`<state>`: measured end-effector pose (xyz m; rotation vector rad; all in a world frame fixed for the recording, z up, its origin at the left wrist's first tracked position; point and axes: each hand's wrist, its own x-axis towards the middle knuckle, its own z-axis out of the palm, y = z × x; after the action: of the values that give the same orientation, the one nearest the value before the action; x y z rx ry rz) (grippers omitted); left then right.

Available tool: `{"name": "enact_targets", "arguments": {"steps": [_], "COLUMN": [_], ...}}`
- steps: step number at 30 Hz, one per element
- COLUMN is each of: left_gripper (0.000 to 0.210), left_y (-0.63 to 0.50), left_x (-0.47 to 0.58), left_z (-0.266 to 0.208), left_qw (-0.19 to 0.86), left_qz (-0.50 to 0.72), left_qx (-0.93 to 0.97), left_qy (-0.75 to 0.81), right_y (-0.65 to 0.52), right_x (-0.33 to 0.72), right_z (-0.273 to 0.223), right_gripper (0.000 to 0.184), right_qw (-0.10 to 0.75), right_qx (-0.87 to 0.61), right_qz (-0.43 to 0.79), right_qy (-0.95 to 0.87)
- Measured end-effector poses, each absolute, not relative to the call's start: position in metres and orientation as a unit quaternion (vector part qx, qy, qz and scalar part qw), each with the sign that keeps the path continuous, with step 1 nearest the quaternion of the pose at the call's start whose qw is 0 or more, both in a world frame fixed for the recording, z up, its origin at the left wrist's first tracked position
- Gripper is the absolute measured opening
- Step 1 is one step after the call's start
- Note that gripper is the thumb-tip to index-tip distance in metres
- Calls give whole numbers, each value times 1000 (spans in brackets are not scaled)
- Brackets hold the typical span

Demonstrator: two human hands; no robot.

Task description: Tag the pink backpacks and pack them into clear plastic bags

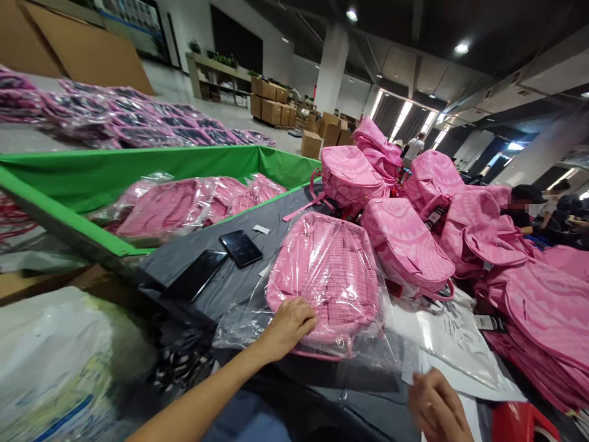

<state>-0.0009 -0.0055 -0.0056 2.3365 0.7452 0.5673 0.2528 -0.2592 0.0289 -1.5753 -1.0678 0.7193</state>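
A pink backpack (324,264) lies on the dark table inside a clear plastic bag (239,322), whose loose edges spread around it. My left hand (288,328) rests at the backpack's near left side, its fingers bent together on the plastic. Lower right, apart from the backpack, is my right hand (439,405). Its fingers are curled and somewhat blurred, and anything in them is hidden. Flat clear plastic bags (453,334) and white sheets (488,380) lie on the table beyond the right hand.
Pink backpacks (405,242) pile up on the right. Two black phones (242,247) lie left of the bagged one. A green-walled bin (138,162) holds more bagged backpacks. A red object (522,423) sits at lower right, a white sack (55,362) at lower left.
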Motion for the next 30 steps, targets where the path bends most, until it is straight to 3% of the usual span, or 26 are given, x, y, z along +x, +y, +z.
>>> {"name": "enact_targets", "arguments": {"steps": [2,5,10,12,14,19,21,23,26,30], "left_gripper": [36,36,34,35,36,37,37,36,35,34], "left_y": [-6,-6,-7,-6,-6,-5,-5,-5,-4,-7], "left_x": [0,2,4,4,3,1,0,1,3,2], "left_z": [-5,-5,-5,-5,-5,-8,-9,-11,-10,1], "left_qw": [303,293,272,272,275,279,280,277,269,248], "left_qz": [219,231,220,222,231,236,238,241,236,211], "left_qx": [882,883,889,891,892,892,890,890,892,907], "left_qy": [287,285,295,289,276,267,269,271,278,267], "right_y": [-204,-134,-77,-67,-59,-51,-65,-89,-126,-144], "right_x": [238,222,215,213,212,222,228,229,224,220], "right_z": [65,104,109,102,98,103,101,88,48,1], "right_gripper": [43,36,14,8,7,34,28,19,36,64], "right_qw": [369,147,-87,-143,-156,-133,-114,-40,85,64], "right_qx": [-605,-551,-537,-565,-600,-694,-724,-698,-557,-504], "right_qz": [354,324,138,88,64,-9,-45,-94,-197,-247], "right_qy": [-610,-755,-828,-808,-782,-707,-679,-708,-802,-825]}}
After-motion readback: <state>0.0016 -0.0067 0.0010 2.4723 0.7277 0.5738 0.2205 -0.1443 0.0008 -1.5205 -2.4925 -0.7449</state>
